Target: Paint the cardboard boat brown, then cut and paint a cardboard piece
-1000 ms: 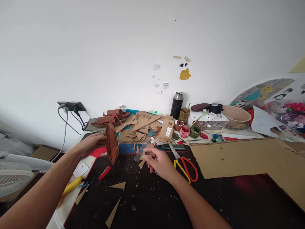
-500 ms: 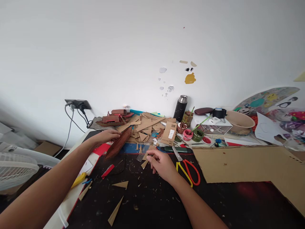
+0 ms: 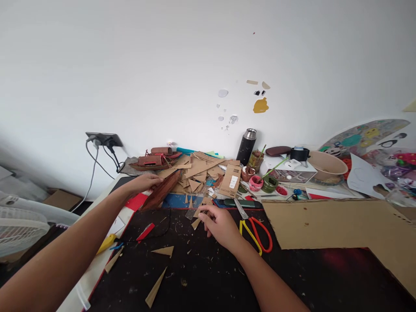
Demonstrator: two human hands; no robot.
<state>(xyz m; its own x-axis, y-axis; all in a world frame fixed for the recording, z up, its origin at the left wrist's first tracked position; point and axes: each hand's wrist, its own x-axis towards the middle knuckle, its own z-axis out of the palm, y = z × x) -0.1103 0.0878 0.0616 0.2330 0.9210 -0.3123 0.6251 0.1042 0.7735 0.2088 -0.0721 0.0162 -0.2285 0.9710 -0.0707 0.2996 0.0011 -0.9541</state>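
At centre-left, the left hand (image 3: pixel 146 182) pinches a boat (image 3: pixel 163 190), likely light, crushable, best held by its rim; right hand (image 3: pixel 219 223) loosely half-curled

You are at a craft corner, with paint jars (image 3: pixel 256 184), scissors (image 3: pixel 265 242) and cardboard scraps (image 3: pixel 201 167) spread over your surface (image 3: pixel 208 286).

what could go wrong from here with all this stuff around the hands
The brown boat-shaped piece in the left hand is close to the pile of cardboard scraps, so it might catch or shift them.

The scissors lie right beside the right hand, so the wrist could bump them.

The pink paint jar is open with a green-handled brush sticking out; knocking that could tip it.
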